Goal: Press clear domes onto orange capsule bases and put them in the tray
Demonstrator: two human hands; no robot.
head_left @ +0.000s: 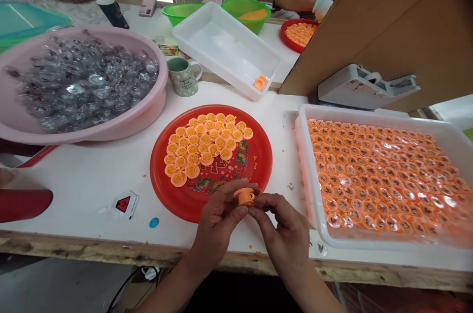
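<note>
Between the fingertips of my left hand [216, 219] and my right hand [284, 229] is a small orange toy cup [245, 196] with a ring handle. Both hands pinch it above the front rim of a red round tray [264, 170]. The cup seems tipped over, its wide rim at the top. On the tray lie many small orange cups on saucers [203, 138] with yellow centres, packed over its back and left part. Right of my hands stands a white plastic bin [314, 204] holding rows of orange pieces [377, 175] with dark printed tops.
A pink basin [148, 118] full of clear wrapped pieces stands at left, beside a green mug [183, 76]. Behind the tray, a white bin [221, 52] leans with a few orange pieces. A tape dispenser [362, 87] sits by a cardboard panel [388, 32]. Two people work across the table.
</note>
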